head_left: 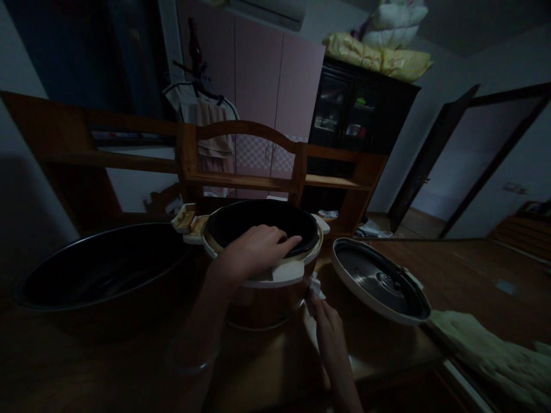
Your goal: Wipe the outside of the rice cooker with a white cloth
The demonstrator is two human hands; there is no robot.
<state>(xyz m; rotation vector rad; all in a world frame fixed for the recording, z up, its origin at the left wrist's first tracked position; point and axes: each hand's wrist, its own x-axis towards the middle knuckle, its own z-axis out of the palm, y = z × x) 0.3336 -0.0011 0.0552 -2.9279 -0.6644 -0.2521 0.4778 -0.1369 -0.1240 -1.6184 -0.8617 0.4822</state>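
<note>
A rice cooker (264,307) with a brown body and a cream rim stands upright on the wooden table, its black inside facing up. Over its front rim lies my left hand (256,249), fingers curled inward and holding the edge; the fingertips are partly hidden. My right hand (329,324) is low at the cooker's right side, closed round a white cloth (315,284) pressed against the body. Part of the cloth hangs below the fingers. The detached round lid (379,281) rests at the right with its dark metal underside up.
A large black basin (99,269) stands close on the left. Behind the table (267,367) rises a wooden headboard-like shelf (245,180). Pale green fabric (495,355) lies at the lower right. Farther back are a pink wardrobe (258,74), a dark cabinet (365,109) and an open door (430,155).
</note>
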